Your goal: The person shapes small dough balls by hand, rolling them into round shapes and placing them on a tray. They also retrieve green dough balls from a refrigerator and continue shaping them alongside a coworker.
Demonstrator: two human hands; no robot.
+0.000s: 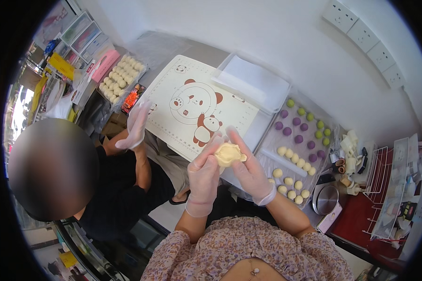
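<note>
My left hand (204, 172) and my right hand (250, 168), both in clear plastic gloves, hold a piece of pale yellow dough (229, 154) between thumbs and fingers. Its rim is uneven, with a small lump at the right. Beyond it lies a pastry mat (161, 84) printed with pandas. At the right, a plastic-covered tray (263, 137) bears green balls (301, 111), purple balls (296, 121) and pale dough balls (277, 172). A whitish translucent rolling pin (285, 162) lies among them.
A co-worker's gloved hands (135, 124) are raised at the left, near a box of pale dough balls (121, 79) and a red packet (130, 99). A clear plastic container (255, 82) overlaps the mat's far right corner. A round kitchen scale (327, 199) and a phone (330, 218) are at the right.
</note>
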